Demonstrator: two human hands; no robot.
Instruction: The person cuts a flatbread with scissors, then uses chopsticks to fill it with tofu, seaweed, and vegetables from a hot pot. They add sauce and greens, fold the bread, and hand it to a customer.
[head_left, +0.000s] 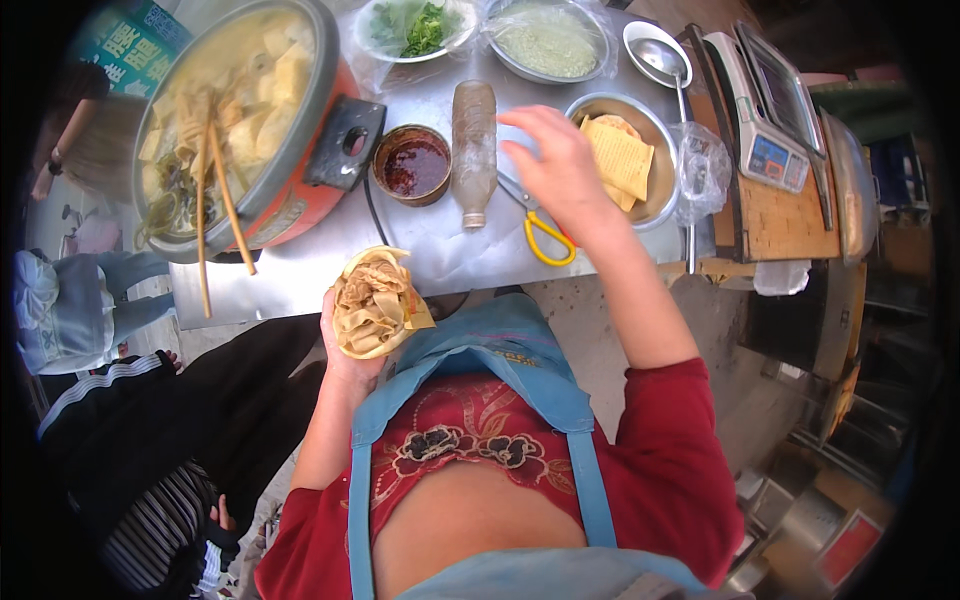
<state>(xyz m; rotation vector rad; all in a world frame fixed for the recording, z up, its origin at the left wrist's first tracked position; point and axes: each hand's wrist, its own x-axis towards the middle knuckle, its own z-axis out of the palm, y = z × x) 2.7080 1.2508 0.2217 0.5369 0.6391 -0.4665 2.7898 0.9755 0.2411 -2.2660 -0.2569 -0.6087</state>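
Left hand (pixel 350 368), I see, curls round a cup (pixel 367 355) of food strips (pixel 372 300) | right hand (pixel 548 160) loosely spread, bottle (pixel 473 150) just left of it, scissors (pixel 549 243) on its near side

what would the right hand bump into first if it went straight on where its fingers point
Most likely the grayish bottle, just to the left of the right hand, though depth is hard to judge from this one view.
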